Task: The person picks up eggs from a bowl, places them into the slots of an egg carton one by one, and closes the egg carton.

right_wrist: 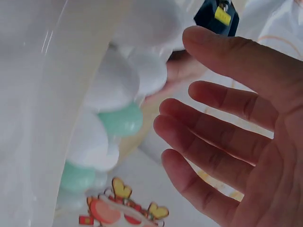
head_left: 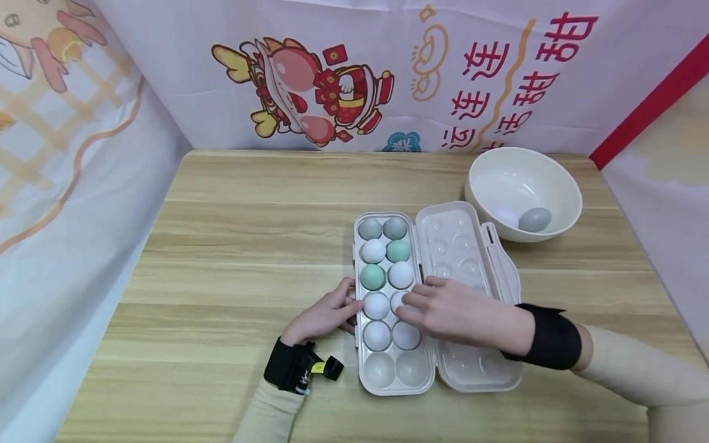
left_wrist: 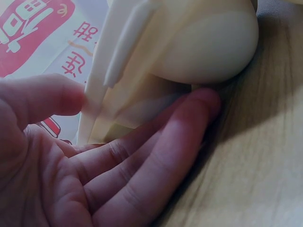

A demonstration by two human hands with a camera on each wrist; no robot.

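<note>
Two empty cups sit at the near end of the cream plastic twelve-cup egg tray point(head_left: 394, 374), whose long axis runs straight away from the person on the pale wooden bench point(head_left: 232, 246). Reaching in from the tray's right, across the open clear lid point(head_left: 462, 258), the right hand point(head_left: 456, 311) lies with fingers straight and slightly spread; its fingertips rest on a white egg point(head_left: 397, 299) in the tray's right column. I cannot tell whether they pinch it; the wrist view shows only loose, parted fingers. That egg lies directly under the fingertips, closer to this hand than to the other. The left hand point(head_left: 327, 317) lies flat on the bench with straight fingers pressed along the tray's left wall, the thumb on its rim, beside another white egg point(head_left: 376, 306).

Farther out, white, grey and green eggs fill the remaining cups. Beyond the lid, far right, a cream round bowl point(head_left: 523, 184) holds a white egg point(head_left: 506, 216) and a grey egg point(head_left: 535, 219).
</note>
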